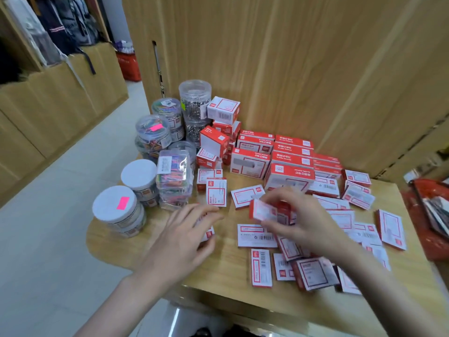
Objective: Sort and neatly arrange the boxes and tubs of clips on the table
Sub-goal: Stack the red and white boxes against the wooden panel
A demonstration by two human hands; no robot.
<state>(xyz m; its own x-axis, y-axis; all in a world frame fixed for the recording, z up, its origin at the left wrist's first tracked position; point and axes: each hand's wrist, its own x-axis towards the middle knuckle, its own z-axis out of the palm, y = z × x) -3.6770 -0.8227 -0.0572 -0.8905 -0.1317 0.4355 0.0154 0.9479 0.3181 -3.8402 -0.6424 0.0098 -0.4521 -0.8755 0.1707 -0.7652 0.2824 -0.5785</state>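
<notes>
Light wooden table (233, 283): bears stacked red-and-white cardboard boxes (289, 161) at rear, clear plastic tubs of clips (167, 132) rear left. Right hand (298, 220) pinches one small red-and-white box (263, 211) above centre. Left hand (184, 237) grips another small box (206, 233).

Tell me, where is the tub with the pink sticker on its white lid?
In the head view, the white-lidded tub stands at the table's near left edge, beside another white-lidded tub, left of the left hand.
</notes>
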